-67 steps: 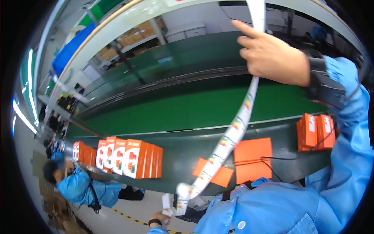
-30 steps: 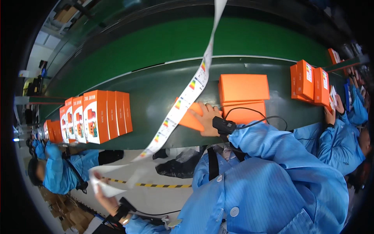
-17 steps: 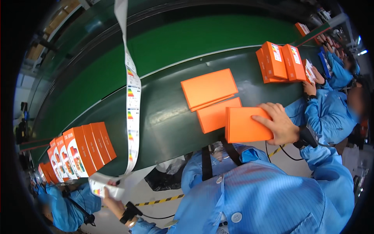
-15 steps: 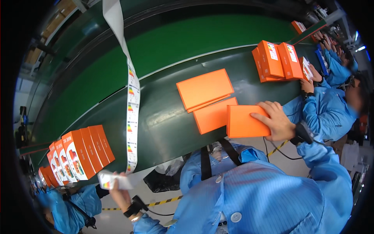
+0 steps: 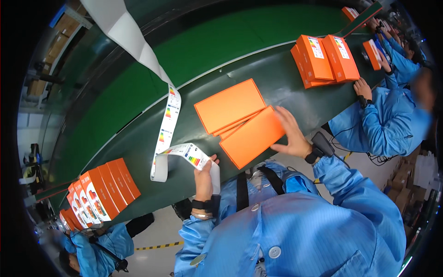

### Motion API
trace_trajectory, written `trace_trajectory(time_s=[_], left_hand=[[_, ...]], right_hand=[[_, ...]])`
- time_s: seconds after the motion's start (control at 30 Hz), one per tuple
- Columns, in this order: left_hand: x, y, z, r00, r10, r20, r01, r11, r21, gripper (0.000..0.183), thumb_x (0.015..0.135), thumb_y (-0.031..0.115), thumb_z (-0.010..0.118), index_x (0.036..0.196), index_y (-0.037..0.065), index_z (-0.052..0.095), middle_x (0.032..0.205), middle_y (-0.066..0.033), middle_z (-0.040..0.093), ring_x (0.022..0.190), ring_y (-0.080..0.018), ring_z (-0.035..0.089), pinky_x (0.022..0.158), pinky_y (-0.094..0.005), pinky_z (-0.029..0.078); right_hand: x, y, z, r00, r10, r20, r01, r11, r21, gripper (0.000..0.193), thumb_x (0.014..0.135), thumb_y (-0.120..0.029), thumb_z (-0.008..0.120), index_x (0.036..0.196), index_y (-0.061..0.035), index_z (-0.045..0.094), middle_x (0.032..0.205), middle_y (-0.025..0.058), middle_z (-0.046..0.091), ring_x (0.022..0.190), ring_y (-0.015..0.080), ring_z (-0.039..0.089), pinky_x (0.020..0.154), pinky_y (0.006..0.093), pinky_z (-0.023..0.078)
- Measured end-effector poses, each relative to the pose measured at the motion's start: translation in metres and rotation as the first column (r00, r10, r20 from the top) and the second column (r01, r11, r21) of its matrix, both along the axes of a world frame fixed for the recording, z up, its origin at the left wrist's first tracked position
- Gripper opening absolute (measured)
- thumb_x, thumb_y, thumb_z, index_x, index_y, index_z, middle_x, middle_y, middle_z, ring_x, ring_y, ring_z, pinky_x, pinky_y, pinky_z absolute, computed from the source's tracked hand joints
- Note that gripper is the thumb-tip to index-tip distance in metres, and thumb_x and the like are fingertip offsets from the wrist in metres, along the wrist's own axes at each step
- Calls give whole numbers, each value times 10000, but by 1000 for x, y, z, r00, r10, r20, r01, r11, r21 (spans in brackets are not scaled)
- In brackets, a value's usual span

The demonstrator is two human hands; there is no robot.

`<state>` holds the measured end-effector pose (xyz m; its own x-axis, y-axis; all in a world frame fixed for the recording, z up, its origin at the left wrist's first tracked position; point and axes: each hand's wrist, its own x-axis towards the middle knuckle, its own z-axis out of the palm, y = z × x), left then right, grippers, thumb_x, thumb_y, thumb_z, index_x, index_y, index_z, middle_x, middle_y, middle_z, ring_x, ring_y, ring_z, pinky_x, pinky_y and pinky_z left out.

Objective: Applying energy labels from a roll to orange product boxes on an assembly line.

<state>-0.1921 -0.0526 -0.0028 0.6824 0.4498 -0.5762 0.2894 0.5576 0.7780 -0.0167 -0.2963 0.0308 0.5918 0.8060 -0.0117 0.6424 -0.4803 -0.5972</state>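
Note:
A long white label strip (image 5: 167,122) with coloured bar charts hangs over the bench from the upper left and loops near its front edge. My left hand (image 5: 203,181) is closed on the end of this strip, just left of the orange boxes. The nearest flat orange box (image 5: 253,137) lies at a slant, its far edge against or over other boxes. Fingers extended and thumb apart, my right hand (image 5: 295,135) is at that box's right end; whether it touches the box is hard to tell. Behind lies another plain orange box (image 5: 230,106).
A row of orange boxes (image 5: 110,187) stands at the left of the dark green bench (image 5: 194,104). Labelled orange boxes (image 5: 323,60) are stacked at the right, near a co-worker's hand (image 5: 363,87). A green belt (image 5: 207,46) runs along the far side.
My left hand has moved right and up with the strip's end, bending it into a loop. The box in my right hand has been set against the others, and that hand's fingers have opened.

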Motion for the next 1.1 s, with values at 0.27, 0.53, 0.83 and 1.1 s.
trace_trajectory(time_s=[0.27, 0.53, 0.83, 1.1], left_hand=[[28, -41, 8, 994, -10, -105, 38, 961, 273, 355, 883, 243, 524, 1079, -49, 476, 1017, -68, 514, 933, -123, 457, 831, -264, 376], [53, -19, 5, 999, 2, -53, 22, 892, 452, 232, 880, 197, 527, 962, -14, 474, 829, -21, 507, 708, -81, 439, 618, -231, 386], [32, 9, 68, 993, 118, 4, -117, 984, 137, 269, 877, 151, 494, 1030, -66, 536, 976, -131, 596, 883, -164, 571, 731, -254, 450], [-16, 5, 124, 979, -189, 75, 194, 979, -68, 282, 881, 56, 442, 1145, -41, 428, 1000, -196, 595, 894, -268, 605, 795, -339, 488]], right_hand=[[-18, 23, -60, 244, -106, -964, 815, 561, 145, 539, 921, -317, 394, 1332, 11, 275, 1372, 108, 314, 1266, 196, 281, 1036, 298, 197], [-12, 32, -59, 340, -77, -937, 763, 605, 227, 523, 916, -279, 402, 1329, 20, 284, 1361, 110, 334, 1258, 193, 290, 1035, 277, 189], [18, 38, 20, 715, -165, -680, 483, 820, 308, 413, 869, -203, 484, 1236, -21, 434, 1263, 122, 409, 1187, 229, 361, 986, 303, 266], [-26, 158, 81, 830, 334, -447, -155, 908, 390, 381, 810, -159, 571, 1170, -53, 508, 1127, 118, 452, 1056, 249, 439, 896, 316, 360]])
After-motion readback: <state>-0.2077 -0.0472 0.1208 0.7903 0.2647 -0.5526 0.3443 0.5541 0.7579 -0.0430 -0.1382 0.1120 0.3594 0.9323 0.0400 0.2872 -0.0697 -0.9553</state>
